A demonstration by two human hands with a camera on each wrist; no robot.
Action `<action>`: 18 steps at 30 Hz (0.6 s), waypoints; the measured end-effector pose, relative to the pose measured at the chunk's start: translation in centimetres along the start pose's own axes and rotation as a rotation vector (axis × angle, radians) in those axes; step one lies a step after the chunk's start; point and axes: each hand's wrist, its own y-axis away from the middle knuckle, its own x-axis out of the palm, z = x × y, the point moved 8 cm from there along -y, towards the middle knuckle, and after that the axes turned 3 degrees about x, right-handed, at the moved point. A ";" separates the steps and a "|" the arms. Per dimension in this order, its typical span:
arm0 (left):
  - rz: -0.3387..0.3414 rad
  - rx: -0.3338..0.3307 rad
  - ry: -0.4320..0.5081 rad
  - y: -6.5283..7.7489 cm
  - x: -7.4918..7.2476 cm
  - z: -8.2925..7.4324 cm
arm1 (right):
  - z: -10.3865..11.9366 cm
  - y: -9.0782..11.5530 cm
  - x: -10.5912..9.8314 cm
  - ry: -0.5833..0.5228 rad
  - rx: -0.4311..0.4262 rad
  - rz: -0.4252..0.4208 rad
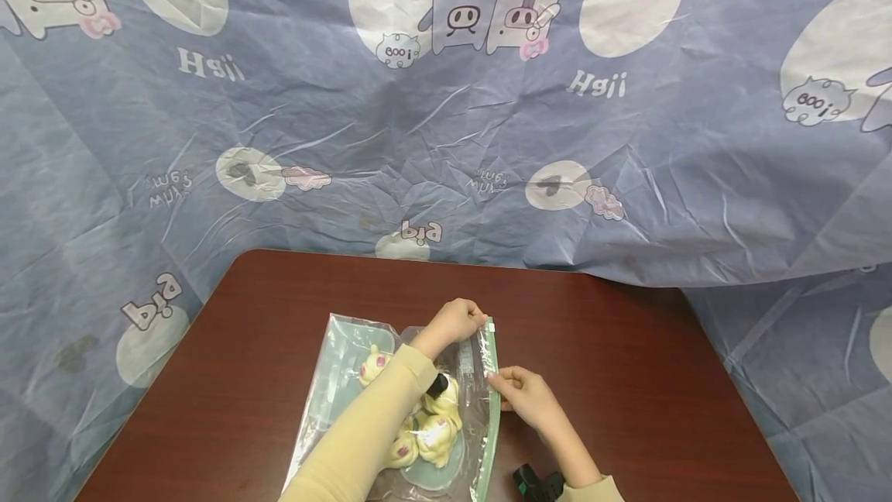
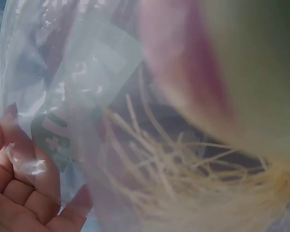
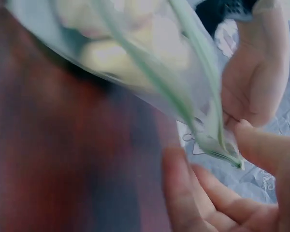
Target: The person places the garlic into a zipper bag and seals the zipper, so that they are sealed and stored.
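Observation:
A clear zip bag (image 1: 468,409) with a green zip strip lies on the table, its strip at the right side. Inside, several pale yellow bulbs with pink patches (image 1: 435,438) rest on light blue trays (image 1: 341,378). My left hand (image 1: 456,321) reaches across the bag and pinches its far corner by the strip. In the left wrist view, a blurred bulb with thin roots (image 2: 208,179) fills the right half. My right hand (image 1: 526,393) pinches the middle of the strip. In the right wrist view, the two green strip edges (image 3: 157,79) stand apart, meeting at one corner.
The dark red-brown table (image 1: 613,347) extends around the bag. A blue-grey cloth with cartoon prints (image 1: 390,130) hangs behind and at both sides. Small black devices sit at the left wrist (image 1: 437,386) and the right wrist (image 1: 536,483).

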 end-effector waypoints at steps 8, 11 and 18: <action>-0.009 0.003 -0.027 -0.2 -0.1 -0.1 | 1.6 -4.3 -2.0 -0.101 0.018 -0.200; 0.013 -0.010 -0.014 -0.2 -0.1 -0.1 | 1.7 -5.3 -1.9 -0.062 0.039 -0.195; 0.066 -0.044 0.005 -0.5 -0.3 0.1 | 1.9 -6.3 -1.4 -0.049 0.085 -0.162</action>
